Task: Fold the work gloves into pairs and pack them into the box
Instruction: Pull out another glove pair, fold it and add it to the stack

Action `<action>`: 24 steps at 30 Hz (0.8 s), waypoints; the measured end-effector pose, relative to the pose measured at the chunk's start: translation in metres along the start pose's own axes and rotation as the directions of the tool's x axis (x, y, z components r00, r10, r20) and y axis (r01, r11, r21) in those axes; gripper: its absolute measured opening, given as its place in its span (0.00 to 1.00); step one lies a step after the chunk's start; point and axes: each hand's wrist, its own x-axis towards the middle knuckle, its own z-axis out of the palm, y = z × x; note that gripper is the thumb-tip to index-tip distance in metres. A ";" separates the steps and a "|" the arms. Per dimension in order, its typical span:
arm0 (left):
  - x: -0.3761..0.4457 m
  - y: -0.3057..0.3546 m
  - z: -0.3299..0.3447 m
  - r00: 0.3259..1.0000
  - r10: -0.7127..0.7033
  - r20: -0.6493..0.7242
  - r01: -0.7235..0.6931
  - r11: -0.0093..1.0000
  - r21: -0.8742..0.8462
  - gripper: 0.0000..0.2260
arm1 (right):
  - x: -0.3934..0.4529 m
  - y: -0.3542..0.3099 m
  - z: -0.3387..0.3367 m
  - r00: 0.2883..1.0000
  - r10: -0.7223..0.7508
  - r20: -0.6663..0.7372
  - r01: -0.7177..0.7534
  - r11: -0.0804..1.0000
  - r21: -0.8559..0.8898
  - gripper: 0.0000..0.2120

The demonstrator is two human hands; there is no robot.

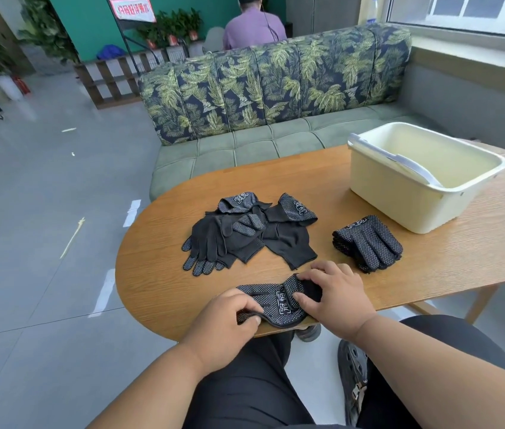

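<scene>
A black dotted work glove pair point(276, 305) lies at the table's near edge. My left hand point(229, 317) pinches its near cuff edge between thumb and fingers. My right hand point(334, 295) grips its right end, fingers curled over the fabric. A loose heap of black gloves point(245, 236) sits in the middle of the table. To the right lies a neat stack of gloves point(368, 243), dotted side up. The cream plastic box point(378, 187) stands at the far right with nothing visible inside but its grey handle.
The wooden oval table point(446, 261) ends just before my knees. A green sofa point(260, 140) with leaf-print cushions stands behind it. A person in a purple shirt point(254, 29) sits beyond the sofa, back turned. Grey floor lies to the left.
</scene>
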 end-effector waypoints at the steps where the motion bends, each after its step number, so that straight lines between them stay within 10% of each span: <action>1: 0.002 0.003 -0.001 1.000 -0.027 -0.001 0.027 0.998 -0.049 0.06 | 0.000 0.000 0.001 1.000 0.002 -0.003 -0.002 1.000 0.001 0.30; 12: 0.034 0.024 0.015 0.972 -0.204 -0.113 0.206 0.979 0.008 0.14 | 0.001 0.001 0.002 1.000 0.009 -0.024 -0.008 0.999 0.037 0.29; 24: 0.039 0.038 0.028 0.987 0.148 -0.064 -0.081 0.796 0.600 0.13 | 0.000 -0.004 -0.004 0.980 0.195 -0.041 -0.198 0.977 -0.079 0.31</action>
